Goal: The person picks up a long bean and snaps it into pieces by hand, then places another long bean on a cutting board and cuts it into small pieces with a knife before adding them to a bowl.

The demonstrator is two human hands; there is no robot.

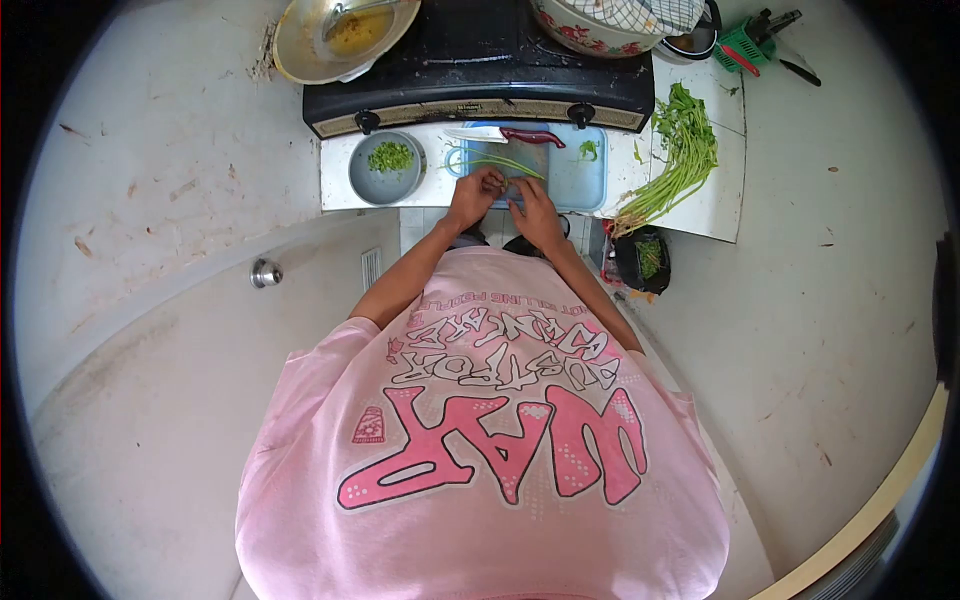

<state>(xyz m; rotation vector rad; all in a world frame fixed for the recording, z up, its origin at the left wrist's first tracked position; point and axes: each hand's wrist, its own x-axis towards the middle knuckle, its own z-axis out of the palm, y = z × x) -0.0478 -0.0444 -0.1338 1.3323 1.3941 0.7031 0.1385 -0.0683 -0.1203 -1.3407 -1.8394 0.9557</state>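
My left hand (480, 192) is closed over the near edge of the blue cutting board (580, 185), its fingertips pinched together. My right hand (533, 207) meets it there, fingers bent inward. Between the fingertips there may be something small, too small to make out. Just beyond my fingers, a few thin green stems (510, 163) lie across the board's darker part. A knife (530, 136) with a dark red handle rests along the board's far edge, blade to the left. A bit of green leaf (588, 150) sits on the board's right side.
Left of the board stands a grey bowl (372, 184) of chopped greens. A leafy bunch with roots (685, 160) lies on the right. Behind is a black stove (455, 75) with a pan (290, 45) and floral pot (570, 38). A black bag (628, 265) hangs below the counter's front edge.
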